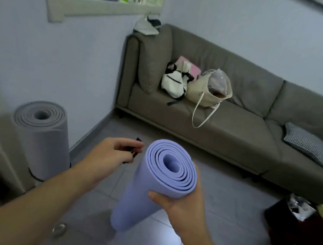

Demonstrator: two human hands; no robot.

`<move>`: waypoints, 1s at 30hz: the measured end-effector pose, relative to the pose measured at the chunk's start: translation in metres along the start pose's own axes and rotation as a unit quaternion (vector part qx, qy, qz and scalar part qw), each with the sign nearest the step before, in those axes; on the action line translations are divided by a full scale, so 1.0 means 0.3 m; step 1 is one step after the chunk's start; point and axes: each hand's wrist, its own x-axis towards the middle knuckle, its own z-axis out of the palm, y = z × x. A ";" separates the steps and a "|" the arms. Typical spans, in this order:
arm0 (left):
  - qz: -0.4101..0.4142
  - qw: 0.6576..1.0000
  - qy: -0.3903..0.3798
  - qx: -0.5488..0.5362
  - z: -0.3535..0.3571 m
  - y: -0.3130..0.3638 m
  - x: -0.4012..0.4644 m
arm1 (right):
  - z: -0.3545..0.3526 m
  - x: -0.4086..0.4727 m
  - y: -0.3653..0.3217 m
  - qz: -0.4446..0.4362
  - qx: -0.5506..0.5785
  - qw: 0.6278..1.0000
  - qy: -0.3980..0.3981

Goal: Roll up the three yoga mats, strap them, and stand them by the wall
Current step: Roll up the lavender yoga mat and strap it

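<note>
We can read no text, label, brand, number or sign anywhere in this view.

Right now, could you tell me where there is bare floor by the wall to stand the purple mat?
Bare floor lies along the wall between the grey mat and the sofa. The sofa's left seat is crowded with bags.
</note>
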 end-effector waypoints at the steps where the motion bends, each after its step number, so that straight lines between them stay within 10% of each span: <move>1: 0.009 1.000 -0.021 0.018 0.016 0.038 -0.035 | -0.020 -0.023 -0.017 -0.004 0.009 1.000 0.006; 14: -0.024 0.956 -0.052 0.286 0.319 0.231 -0.100 | -0.081 -0.082 -0.030 0.046 0.167 0.984 0.043; 21: -0.112 0.918 -0.047 0.377 0.538 0.122 -0.030 | -0.063 -0.065 0.087 0.247 0.440 0.861 0.058; 25: -0.095 0.877 -0.025 0.470 0.633 0.049 0.007 | -0.051 -0.050 0.192 0.229 0.234 0.939 0.107; 30: -0.060 0.849 -0.013 0.525 0.722 0.021 0.062 | -0.093 -0.034 0.242 0.244 0.327 0.907 0.103</move>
